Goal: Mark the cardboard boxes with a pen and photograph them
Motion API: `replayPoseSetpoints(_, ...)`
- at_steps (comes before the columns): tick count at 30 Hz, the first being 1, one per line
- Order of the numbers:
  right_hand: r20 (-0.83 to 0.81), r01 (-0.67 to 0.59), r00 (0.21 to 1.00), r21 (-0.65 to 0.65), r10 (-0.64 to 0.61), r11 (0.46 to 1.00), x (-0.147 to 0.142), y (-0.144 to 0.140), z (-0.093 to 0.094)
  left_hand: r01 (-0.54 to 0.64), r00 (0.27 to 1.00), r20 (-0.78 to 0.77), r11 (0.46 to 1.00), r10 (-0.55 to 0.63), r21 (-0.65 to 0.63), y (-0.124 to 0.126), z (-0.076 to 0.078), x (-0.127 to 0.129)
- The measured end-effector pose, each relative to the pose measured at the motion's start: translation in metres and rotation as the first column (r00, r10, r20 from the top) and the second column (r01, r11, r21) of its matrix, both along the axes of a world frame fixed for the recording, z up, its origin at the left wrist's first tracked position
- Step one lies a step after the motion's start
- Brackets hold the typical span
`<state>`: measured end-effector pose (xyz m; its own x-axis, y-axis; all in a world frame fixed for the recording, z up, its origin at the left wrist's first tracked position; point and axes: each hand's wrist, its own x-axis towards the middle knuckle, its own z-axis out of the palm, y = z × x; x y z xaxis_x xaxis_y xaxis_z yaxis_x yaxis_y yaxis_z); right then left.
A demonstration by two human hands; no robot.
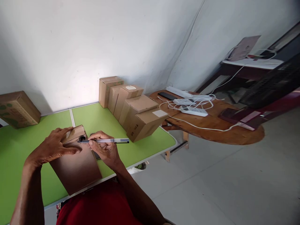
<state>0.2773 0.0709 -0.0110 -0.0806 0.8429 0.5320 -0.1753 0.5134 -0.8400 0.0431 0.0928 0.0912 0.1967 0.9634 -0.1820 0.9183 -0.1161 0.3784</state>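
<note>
**Hidden, Cropped and Unreadable Areas**

Your left hand (55,145) covers the upper left part of the cardboard box (76,162), so you cannot see the top face beneath it. Your right hand (105,150) hides the box's right edge and most of a dark object (96,155) lying under it; what that object is cannot be told. The pen (105,141) tip meets a small dark opening at the box top; its contents are too small to make out.

At 9 o'clock, the printed carton (17,109) is cut by the frame edge. At 2 o'clock, the dark screen (274,82) is blurred and cropped. Labels on the row of boxes (131,107) are unreadable.
</note>
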Motion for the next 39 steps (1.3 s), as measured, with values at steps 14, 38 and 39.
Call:
replayPoseSetpoints(14,0.051,0.056,0.997,-0.091,-0.052,0.994,0.024,-0.006,0.008,-0.019,1.0,-0.001,1.0,0.019,-0.02,-0.001,0.003,0.003)
replayPoseSetpoints(38,0.966,0.609,0.233,-0.237,0.114,0.757,0.06,0.075,-0.067,-0.025,1.0,-0.003,0.999,0.025,0.032,-0.002,0.003,0.0)
replayPoseSetpoints(39,0.966,0.614,0.237,-0.234,0.107,0.753,0.059,0.074,-0.065,-0.022,1.0,-0.001,0.999,0.022,0.032,-0.001,0.002,-0.001)
